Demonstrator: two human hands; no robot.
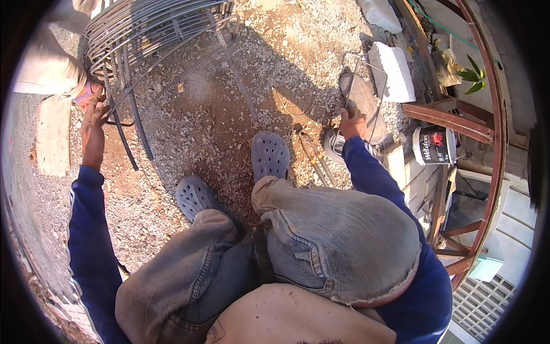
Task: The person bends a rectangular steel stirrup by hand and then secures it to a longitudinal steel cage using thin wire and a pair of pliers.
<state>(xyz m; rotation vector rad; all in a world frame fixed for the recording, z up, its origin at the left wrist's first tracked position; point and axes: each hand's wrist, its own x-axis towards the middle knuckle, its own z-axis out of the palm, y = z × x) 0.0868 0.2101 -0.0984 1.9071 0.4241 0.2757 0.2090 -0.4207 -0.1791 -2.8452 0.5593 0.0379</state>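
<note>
My left hand (pixel 93 131) reaches out at the far left with fingers stretched forward, close beside the bent ends of a stack of steel rebar stirrups (pixel 152 31). Whether its fingertips touch a bar is hard to make out. On the right, my right hand (pixel 353 124) has its fingers closed around one side of a thin rectangular rebar stirrup (pixel 385 83). That stirrup lies over a worn, dusty brown shoe sole or slipper (pixel 356 92). Just left of my right forearm, a pair of long-handled pincers (pixel 314 152) with yellowish grips rests on the gravel.
Another person's leg (pixel 48 66) and sandalled foot (pixel 89 94) stand at the upper left, by a flat board (pixel 53 135). To the right are a white block-like sack (pixel 392 71), a black-and-white bucket (pixel 435 145) and a reddish metal frame (pixel 497 114). My grey clogs (pixel 270 155) stand on gravel.
</note>
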